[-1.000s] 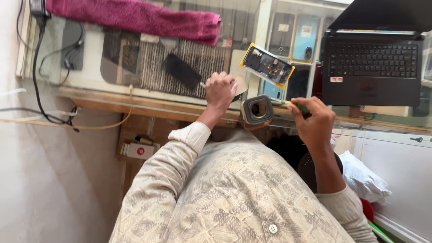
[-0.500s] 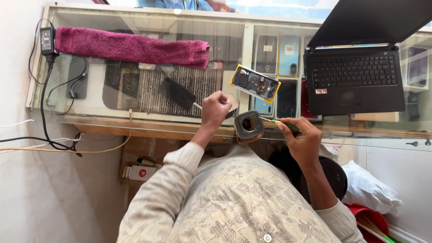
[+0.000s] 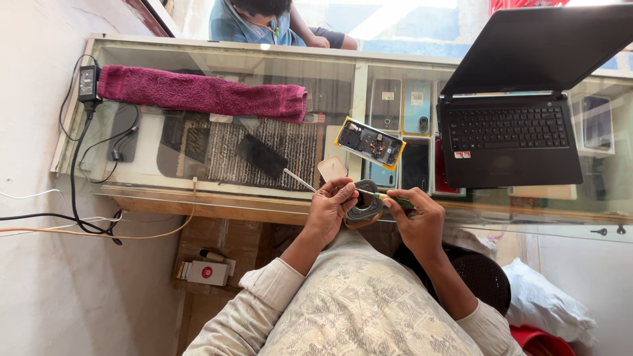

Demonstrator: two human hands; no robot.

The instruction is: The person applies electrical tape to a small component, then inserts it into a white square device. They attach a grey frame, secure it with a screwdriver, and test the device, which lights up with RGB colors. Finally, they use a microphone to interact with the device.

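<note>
At the near edge of the glass-topped bench (image 3: 198,188), the left hand (image 3: 330,209) grips one small dark grey ring-shaped part (image 3: 364,202), held just off the edge, while the right hand (image 3: 417,214) is closed around one green-handled screwdriver (image 3: 393,198) whose tip touches the part. Open glass lies left of the hands. Behind them lie one opened phone in a yellow frame (image 3: 369,142), one black laptop (image 3: 511,138) and one folded magenta towel (image 3: 201,93).

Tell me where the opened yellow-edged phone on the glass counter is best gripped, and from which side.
Probably by its two long yellow edges, from above. The opened phone lies flat and slanted on the glass counter, its exposed insides facing up, so fingers should stay off the middle. Both hands are busy elsewhere.
</note>
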